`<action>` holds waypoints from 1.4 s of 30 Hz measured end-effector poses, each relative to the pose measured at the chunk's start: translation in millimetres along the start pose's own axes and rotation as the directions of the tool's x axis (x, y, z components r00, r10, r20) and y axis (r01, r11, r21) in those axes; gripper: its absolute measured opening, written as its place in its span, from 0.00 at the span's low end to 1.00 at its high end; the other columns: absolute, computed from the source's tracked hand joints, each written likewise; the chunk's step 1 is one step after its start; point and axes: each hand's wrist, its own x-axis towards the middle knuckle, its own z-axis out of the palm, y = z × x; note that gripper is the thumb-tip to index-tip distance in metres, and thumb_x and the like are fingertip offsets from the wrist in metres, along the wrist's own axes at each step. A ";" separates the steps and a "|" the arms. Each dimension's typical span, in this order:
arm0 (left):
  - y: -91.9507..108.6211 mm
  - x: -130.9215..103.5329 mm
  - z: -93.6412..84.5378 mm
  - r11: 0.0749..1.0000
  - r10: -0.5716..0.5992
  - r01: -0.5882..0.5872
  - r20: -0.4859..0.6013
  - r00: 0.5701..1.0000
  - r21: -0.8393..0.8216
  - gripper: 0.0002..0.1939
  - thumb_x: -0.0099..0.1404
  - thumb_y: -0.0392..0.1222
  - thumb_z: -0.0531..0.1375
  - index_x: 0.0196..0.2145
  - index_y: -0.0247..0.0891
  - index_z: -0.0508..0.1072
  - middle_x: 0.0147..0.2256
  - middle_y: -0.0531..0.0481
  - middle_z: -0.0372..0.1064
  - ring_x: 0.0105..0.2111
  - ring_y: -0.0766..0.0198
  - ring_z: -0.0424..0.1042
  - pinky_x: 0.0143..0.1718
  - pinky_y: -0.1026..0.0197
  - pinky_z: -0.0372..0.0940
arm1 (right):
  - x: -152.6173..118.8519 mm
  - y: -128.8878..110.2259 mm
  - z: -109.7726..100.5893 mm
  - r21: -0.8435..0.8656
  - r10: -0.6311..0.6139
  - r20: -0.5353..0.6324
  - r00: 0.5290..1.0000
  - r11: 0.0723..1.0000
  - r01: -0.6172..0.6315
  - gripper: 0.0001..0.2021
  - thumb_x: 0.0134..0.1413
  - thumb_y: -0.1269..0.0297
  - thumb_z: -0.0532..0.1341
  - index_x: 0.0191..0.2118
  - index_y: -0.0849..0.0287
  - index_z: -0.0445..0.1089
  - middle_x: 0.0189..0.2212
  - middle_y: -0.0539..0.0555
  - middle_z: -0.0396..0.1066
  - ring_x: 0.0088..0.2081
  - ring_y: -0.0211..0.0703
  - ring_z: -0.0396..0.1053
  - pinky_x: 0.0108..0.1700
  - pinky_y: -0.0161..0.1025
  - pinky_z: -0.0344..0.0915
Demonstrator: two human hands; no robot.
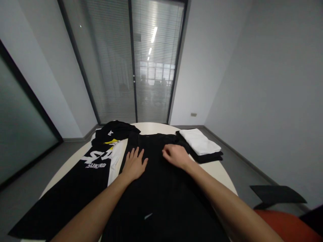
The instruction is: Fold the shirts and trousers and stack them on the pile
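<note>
My left hand (135,164) lies flat, fingers spread, pressing the black garment (161,188) spread across the round bench (222,171) in front of me. My right hand (176,155) is curled at the cloth near its upper middle — whether it pinches a fold I cannot tell. To smooth well, I'd judge the flat palm should anchor while the other draws fabric outward, evenly. A small pale mark sits near the lower hem — unreadable. Left of it, a black printed shirt (94,161) reads "SUKURO" under larger white lettering. To the right, a folded white shirt (200,141) rests on folded black clothes (209,157).
</note>
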 end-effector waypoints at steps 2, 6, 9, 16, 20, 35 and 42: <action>-1.4 0.2 0.0 1.000 -0.003 0.003 0.006 1.000 -0.011 0.31 0.73 0.55 0.47 0.67 0.37 0.59 0.68 0.38 0.50 0.68 0.44 0.48 0.66 0.42 0.46 | 14.4 28.7 -7.6 -0.097 0.326 -0.055 0.944 0.939 -0.330 0.14 0.67 0.59 0.51 0.43 0.58 0.72 0.40 0.58 0.76 0.40 0.44 0.74 0.40 0.35 0.63; -3.2 2.6 0.1 1.000 -0.003 0.004 0.007 1.000 -0.010 0.31 0.72 0.56 0.47 0.67 0.38 0.60 0.69 0.39 0.49 0.68 0.43 0.47 0.66 0.40 0.46 | 35.8 66.0 -4.6 -0.239 0.616 -0.052 0.786 0.757 -0.609 0.19 0.67 0.56 0.52 0.49 0.63 0.73 0.48 0.66 0.74 0.48 0.53 0.73 0.45 0.41 0.66; -3.7 3.3 0.7 1.000 -0.005 0.005 0.004 1.000 -0.006 0.31 0.72 0.55 0.48 0.67 0.39 0.60 0.69 0.39 0.49 0.68 0.43 0.47 0.66 0.40 0.46 | 47.1 77.6 4.6 -0.262 0.679 0.014 0.734 0.711 -0.652 0.20 0.65 0.55 0.55 0.49 0.66 0.74 0.49 0.69 0.73 0.51 0.57 0.72 0.47 0.44 0.67; -3.9 3.3 0.5 0.999 -0.001 0.001 0.010 1.000 -0.033 0.31 0.72 0.55 0.47 0.66 0.37 0.61 0.69 0.38 0.49 0.68 0.42 0.47 0.66 0.39 0.44 | 69.7 83.2 14.7 -0.244 0.706 0.067 0.705 0.697 -0.675 0.19 0.65 0.59 0.55 0.49 0.68 0.75 0.46 0.73 0.74 0.50 0.57 0.74 0.47 0.45 0.68; -3.4 3.3 0.1 0.999 -0.002 0.002 0.004 1.000 -0.036 0.31 0.71 0.55 0.48 0.65 0.37 0.62 0.69 0.38 0.49 0.68 0.42 0.46 0.66 0.38 0.45 | 74.4 85.1 18.6 -0.252 0.701 0.078 0.709 0.702 -0.667 0.18 0.62 0.61 0.58 0.50 0.68 0.74 0.47 0.75 0.73 0.51 0.58 0.73 0.49 0.46 0.68; -4.5 4.1 3.8 1.000 -0.005 0.004 -0.013 1.000 -0.027 0.31 0.72 0.55 0.47 0.66 0.38 0.62 0.69 0.39 0.50 0.68 0.43 0.47 0.66 0.39 0.44 | 97.2 90.1 3.3 -0.135 0.684 0.031 0.728 0.725 -0.675 0.18 0.66 0.68 0.54 0.58 0.69 0.63 0.51 0.74 0.71 0.55 0.58 0.70 0.55 0.51 0.62; -4.2 4.1 1.5 1.000 -0.004 0.003 -0.012 1.000 -0.030 0.31 0.71 0.55 0.48 0.66 0.37 0.62 0.68 0.38 0.50 0.68 0.42 0.47 0.66 0.39 0.44 | 107.4 93.9 0.2 0.123 0.610 0.234 0.757 0.754 -0.645 0.34 0.52 0.56 0.69 0.60 0.68 0.61 0.52 0.68 0.71 0.50 0.51 0.73 0.45 0.38 0.69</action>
